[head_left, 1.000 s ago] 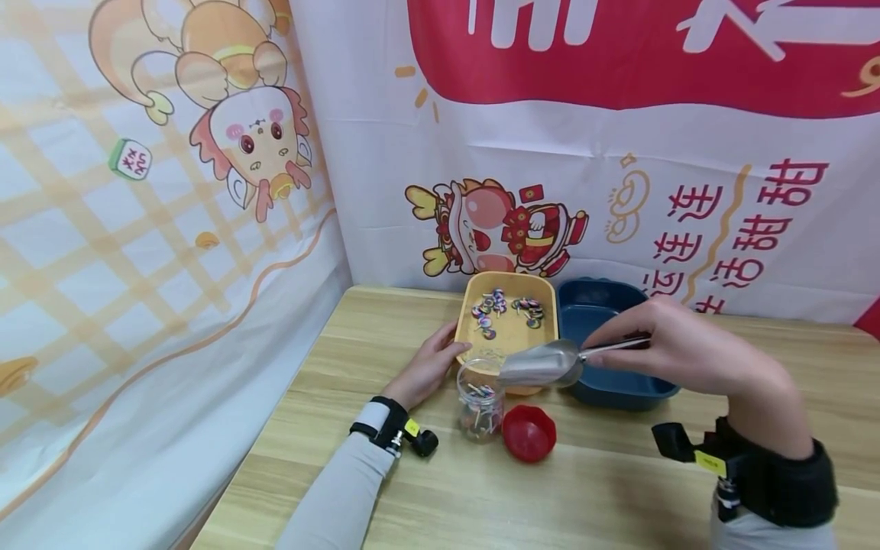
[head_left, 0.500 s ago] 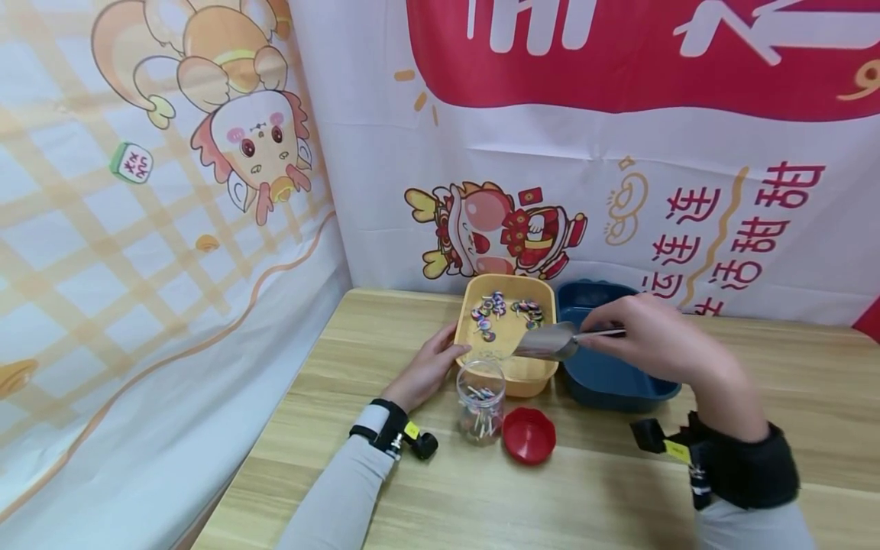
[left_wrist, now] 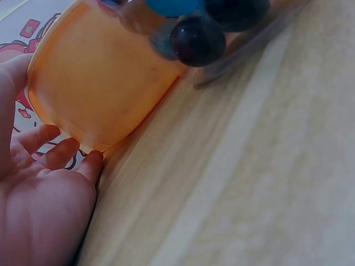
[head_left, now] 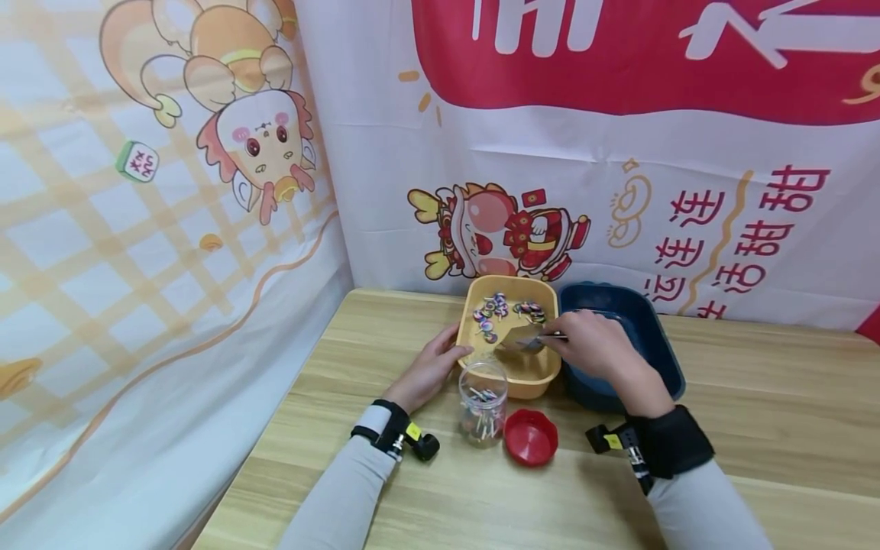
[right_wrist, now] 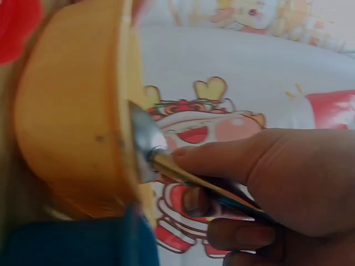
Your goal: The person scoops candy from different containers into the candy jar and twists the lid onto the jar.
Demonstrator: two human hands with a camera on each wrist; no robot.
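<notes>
My left hand [head_left: 428, 370] holds the left side of a yellow plastic bin [head_left: 529, 389], thumb over the rim and fingers against the outer wall. Several small swirl lollipops [head_left: 490, 307] lie in the bin's far half. My right hand [head_left: 594, 344] grips the handle of a metal scoop [right_wrist: 145, 138], whose blade is tipped down inside the bin, on the near side of the candies. Just in front of the bin stands an uncapped clear jar [head_left: 483, 416], partly filled with lollipops, sticks showing. Beside the jar sits a red scalloped lid [head_left: 532, 438].
A dark blue bin [head_left: 649, 336] stands right against the yellow one, under my right forearm. Behind both bins hangs a printed cloth [head_left: 385, 153], with another along the left side. Everything rests on a wood-grain table [head_left: 777, 428].
My right hand has carried the scoop from over the jar's mouth across the yellow bin's near rim and down into the bin. The left hand stays on the bin.
</notes>
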